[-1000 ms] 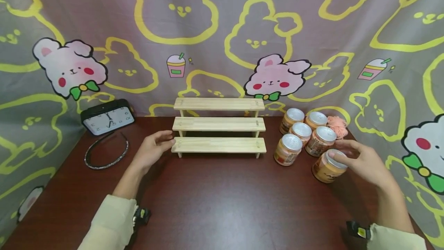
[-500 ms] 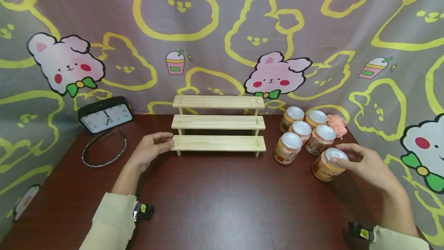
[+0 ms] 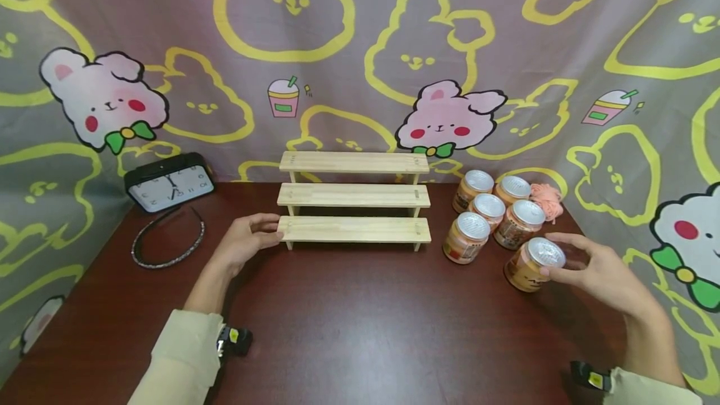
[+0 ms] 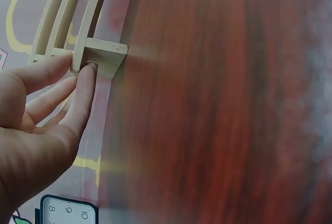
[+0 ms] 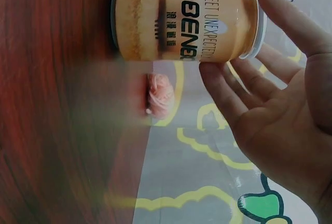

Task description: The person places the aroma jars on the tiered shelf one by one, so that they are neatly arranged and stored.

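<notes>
A three-tier wooden display stand is at the middle back of the table. My left hand pinches the left end of its lowest board; in the left wrist view the thumb is at the board's edge and a finger is beneath. On the right, an orange-brown drink can with a silver lid stands upright on the table. My right hand holds it near the top from the right, thumb at the near side and fingers behind. The lettered label faces the right wrist camera.
Several similar cans cluster left of and behind the held one, with peach yarn at the back. A black-framed clock and a dark glittery headband lie at the left. A patterned curtain closes off the back.
My right thumb has slid down from over the can's lid to its near side. The left hand stays at the stand's end, and the view has shifted slightly.
</notes>
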The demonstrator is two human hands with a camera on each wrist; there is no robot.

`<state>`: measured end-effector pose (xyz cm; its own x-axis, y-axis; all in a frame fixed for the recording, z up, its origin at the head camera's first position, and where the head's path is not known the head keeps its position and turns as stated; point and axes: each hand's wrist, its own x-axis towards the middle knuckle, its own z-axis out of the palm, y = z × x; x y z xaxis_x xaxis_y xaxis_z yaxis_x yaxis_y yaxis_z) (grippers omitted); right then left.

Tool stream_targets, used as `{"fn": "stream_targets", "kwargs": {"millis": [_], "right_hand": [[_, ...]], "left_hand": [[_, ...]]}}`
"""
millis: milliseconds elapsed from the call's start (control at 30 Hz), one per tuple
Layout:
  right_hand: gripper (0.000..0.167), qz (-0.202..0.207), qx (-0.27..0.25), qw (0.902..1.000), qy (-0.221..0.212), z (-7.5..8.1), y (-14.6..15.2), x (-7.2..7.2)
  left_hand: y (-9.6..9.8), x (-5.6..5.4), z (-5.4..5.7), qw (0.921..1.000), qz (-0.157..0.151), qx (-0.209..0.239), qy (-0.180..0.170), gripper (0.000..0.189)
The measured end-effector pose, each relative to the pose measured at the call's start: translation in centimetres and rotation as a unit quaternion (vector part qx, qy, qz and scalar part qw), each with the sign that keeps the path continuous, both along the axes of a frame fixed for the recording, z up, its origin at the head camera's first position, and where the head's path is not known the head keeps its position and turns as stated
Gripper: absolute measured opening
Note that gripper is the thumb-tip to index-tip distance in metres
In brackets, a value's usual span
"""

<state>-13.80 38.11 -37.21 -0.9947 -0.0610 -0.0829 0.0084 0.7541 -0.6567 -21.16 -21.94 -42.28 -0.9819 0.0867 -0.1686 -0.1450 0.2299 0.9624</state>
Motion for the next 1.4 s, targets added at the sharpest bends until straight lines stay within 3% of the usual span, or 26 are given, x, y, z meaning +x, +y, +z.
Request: {"fn": "stream_targets", "kwargs": {"millis": [233, 733, 1033, 1267, 1400], "right_hand": [[0.066, 0.012, -0.002, 0.9987, 0.05, -0.4, 0.1, 0.2], [0.058, -0.007, -0.005, 0.991, 0.133, -0.9, 0.0, 0.1], [0.057, -0.048, -0.032, 0.9828, 0.176, 0.3, -0.4, 0.1], [0.052, -0.073, -0.08, 0.9729, 0.204, 1.2, -0.7, -0.1], [0.052, -0.09, -0.083, 0.9694, 0.213, 1.8, -1.1, -0.3]], "left_hand": [[-0.1, 0.3, 0.3, 0.9999, -0.008, -0.012, 0.007, 0.051], [-0.5, 0.5, -0.1, 0.9994, -0.003, 0.033, -0.007, 0.048], [-0.6, 1.0, 0.0, 0.9987, -0.013, 0.049, -0.007, 0.049], [-0.6, 1.4, -0.2, 0.998, -0.004, 0.061, -0.015, 0.046], [-0.6, 1.5, -0.3, 0.9977, -0.002, 0.066, -0.012, 0.045]]}}
